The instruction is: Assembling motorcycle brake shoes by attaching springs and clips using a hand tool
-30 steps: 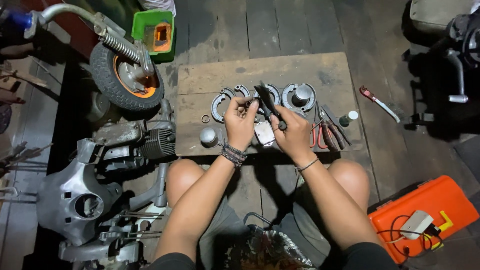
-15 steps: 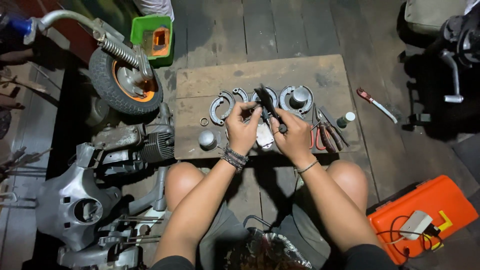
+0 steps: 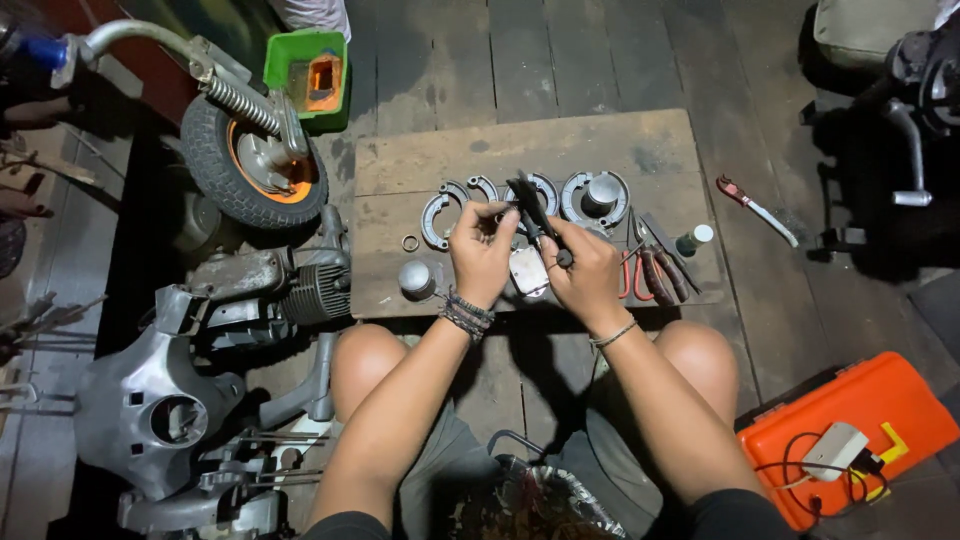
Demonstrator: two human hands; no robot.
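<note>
I sit on the floor with a wooden board (image 3: 600,150) in front of my knees. My left hand (image 3: 482,252) and my right hand (image 3: 585,275) meet above the board, both gripping a black-handled pliers-like tool (image 3: 535,215) that points away from me. Under the hands lies a small grey metal part (image 3: 528,272). On the board behind them are curved brake shoes (image 3: 440,208) and a round grey drum plate (image 3: 595,197). A small metal cap (image 3: 416,279) sits left of my left hand.
Red-handled pliers (image 3: 650,272) and a small bottle (image 3: 693,240) lie right of my hands. A scooter front wheel with fork (image 3: 250,160), an engine (image 3: 285,290) and grey body shell (image 3: 150,410) stand at left. An orange toolbox (image 3: 850,430) sits right; a wrench (image 3: 755,208) lies on the floor.
My hands stay together over the board with the tool; only small shifts of the fingers and tool angle show. Nothing else has moved.
</note>
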